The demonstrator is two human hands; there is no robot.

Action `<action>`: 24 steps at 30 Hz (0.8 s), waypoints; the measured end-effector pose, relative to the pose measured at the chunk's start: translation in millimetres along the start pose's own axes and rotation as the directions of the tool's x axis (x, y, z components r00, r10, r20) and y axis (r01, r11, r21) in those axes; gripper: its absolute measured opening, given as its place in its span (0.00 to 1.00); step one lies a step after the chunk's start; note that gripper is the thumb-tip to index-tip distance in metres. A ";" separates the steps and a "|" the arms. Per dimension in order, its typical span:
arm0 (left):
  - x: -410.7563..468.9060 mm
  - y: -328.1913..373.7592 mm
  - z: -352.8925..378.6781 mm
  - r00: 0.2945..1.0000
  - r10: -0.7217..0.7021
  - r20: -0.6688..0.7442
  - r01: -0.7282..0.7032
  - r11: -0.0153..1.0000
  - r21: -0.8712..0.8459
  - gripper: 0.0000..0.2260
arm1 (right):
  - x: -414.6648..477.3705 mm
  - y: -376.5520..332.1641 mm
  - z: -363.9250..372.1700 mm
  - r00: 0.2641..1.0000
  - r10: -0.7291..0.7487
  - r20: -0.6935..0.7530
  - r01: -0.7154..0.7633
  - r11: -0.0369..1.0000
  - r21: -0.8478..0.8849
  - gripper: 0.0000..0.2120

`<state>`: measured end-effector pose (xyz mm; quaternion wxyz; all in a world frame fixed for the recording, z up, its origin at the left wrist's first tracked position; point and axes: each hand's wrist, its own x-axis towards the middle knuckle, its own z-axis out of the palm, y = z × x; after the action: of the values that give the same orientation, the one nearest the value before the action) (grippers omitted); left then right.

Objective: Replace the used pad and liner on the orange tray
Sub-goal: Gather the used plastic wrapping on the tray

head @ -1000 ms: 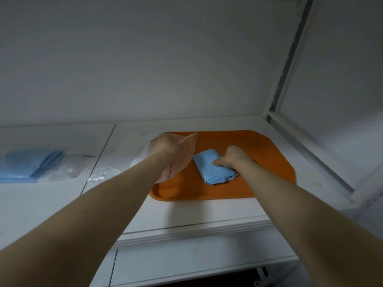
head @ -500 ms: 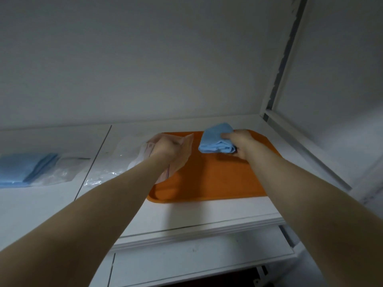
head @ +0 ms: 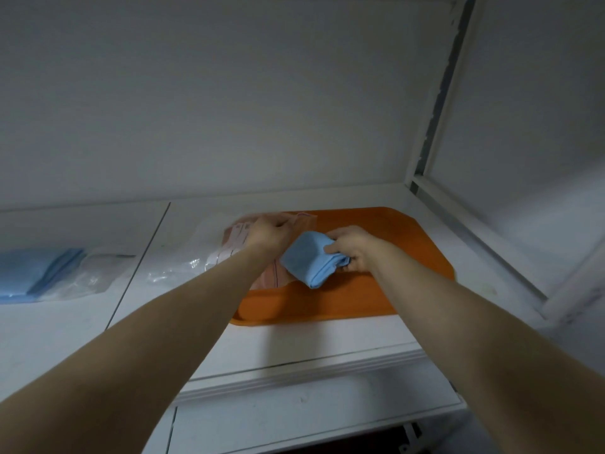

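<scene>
An orange tray [head: 409, 244] lies on the white counter, close to the right corner. My right hand [head: 352, 249] grips a folded blue pad [head: 307, 262] just above the tray's middle. My left hand [head: 268, 234] holds the top edge of a clear plastic bag [head: 234, 247] with pink printed lines, which stands over the tray's left edge. The bag's lower part is hidden behind my left forearm.
A crumpled clear wrapper [head: 176, 267] lies on the counter left of the tray. Farther left is a pack of blue folded sheets in plastic [head: 36, 273]. A white frame rail [head: 474, 234] runs along the tray's right side. The counter's front edge [head: 294, 371] is below.
My right hand lifted the blue pad from the tray's middle to its far edge, then brought it back toward my left hand and the bag. My left hand kept holding the bag.
</scene>
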<state>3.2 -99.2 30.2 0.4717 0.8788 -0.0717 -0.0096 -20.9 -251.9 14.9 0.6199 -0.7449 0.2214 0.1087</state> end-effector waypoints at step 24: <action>0.6 -3.4 13.3 0.990 0.008 0.142 -0.007 1.000 -0.008 0.14 | 6.3 10.2 -4.4 0.997 -0.082 0.011 0.082 0.996 -0.039 0.19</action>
<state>3.1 -108.5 20.0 0.4686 0.8739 -0.1082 -0.0705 -20.6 -258.8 4.1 0.6102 -0.7648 0.1855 0.0910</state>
